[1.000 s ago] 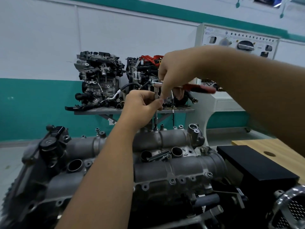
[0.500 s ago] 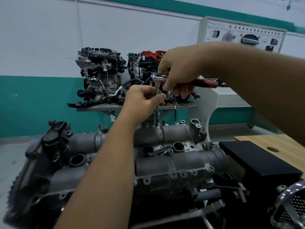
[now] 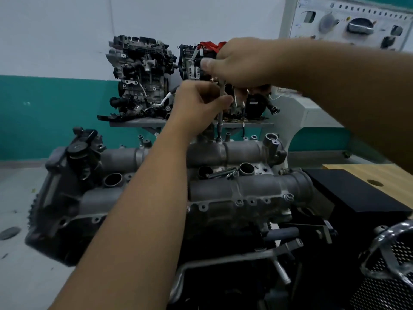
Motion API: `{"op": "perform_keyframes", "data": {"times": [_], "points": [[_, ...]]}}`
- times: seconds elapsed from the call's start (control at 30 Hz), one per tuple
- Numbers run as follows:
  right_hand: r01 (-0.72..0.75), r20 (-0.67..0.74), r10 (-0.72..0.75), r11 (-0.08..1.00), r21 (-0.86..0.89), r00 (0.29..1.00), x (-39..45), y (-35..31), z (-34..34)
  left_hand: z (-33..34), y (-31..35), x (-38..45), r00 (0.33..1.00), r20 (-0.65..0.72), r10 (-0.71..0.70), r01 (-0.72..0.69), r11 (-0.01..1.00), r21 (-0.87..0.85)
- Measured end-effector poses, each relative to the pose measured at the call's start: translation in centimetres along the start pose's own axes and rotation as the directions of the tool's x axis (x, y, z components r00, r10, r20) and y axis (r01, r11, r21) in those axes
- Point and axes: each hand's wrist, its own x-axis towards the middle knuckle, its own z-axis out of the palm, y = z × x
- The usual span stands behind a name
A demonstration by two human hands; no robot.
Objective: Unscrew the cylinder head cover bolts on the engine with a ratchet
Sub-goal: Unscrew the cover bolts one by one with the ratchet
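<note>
Steel ratchet extension [image 3: 221, 113] upright on cover bolt [image 3: 219, 138] | left hand [image 3: 201, 101] pinches it | right hand [image 3: 243, 63] apparently grips ratchet head

No legible text – control panel [image 3: 348, 21] markings blurred – nothing readable

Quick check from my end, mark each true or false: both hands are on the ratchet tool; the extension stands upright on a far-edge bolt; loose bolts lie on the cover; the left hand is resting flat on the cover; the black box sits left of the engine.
1. Both hands hold the tool: true. Right hand at the ratchet head, left hand pinching the extension.
2. Extension upright on a far-edge bolt of the cover: true.
3. Loose bolts lie on the cover: true.
4. Left hand flat on cover: false, it is raised.
5. Black box left of engine: false, right.
</note>
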Motion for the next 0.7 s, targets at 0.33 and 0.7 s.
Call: {"op": "perform_keyframes", "data": {"times": [0.33,0.7], "points": [[0.111,-0.202,-0.160,0.966,-0.235,0.966,0.2,0.5,1.8,-0.3,1.3,-4.0,0.990,-0.064,-0.123,0.139,0.865,0.483],[0.026,-0.431,0.010,0.997,0.078,0.902,0.7,-0.2,-2.1,-1.4,1.4,-8.2,0.914,0.378,-0.150,-0.117,0.793,0.597]]}}
